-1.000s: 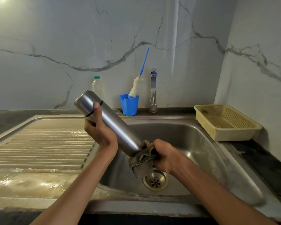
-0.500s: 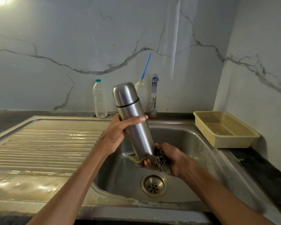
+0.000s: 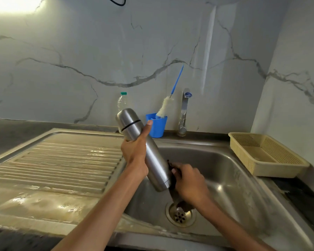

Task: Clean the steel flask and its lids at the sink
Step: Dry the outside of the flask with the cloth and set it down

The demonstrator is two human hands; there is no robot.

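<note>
A steel flask (image 3: 153, 160) with its lid on and a black ring near the top is held tilted over the sink basin (image 3: 225, 169), top end toward the upper left. My left hand (image 3: 134, 151) grips its upper body from the left. Against the flask's lower right side, my right hand (image 3: 188, 182) holds a dark scrubbing cloth (image 3: 172, 178). Most of the cloth is hidden behind the flask and my fingers.
A blue cup (image 3: 157, 125) with a bottle brush (image 3: 164, 107) stands behind the sink beside the tap (image 3: 184, 113). A plastic water bottle (image 3: 122, 102) is at the wall. The yellow basket (image 3: 265, 154) sits right of the basin, the wet ribbed drainboard (image 3: 62, 160) left. The drain (image 3: 179, 215) lies below my hands.
The flask went from steeply tilted left to nearly upright, then tilted slightly left again. My right hand moved the cloth from under the base up onto the flask's lower side.
</note>
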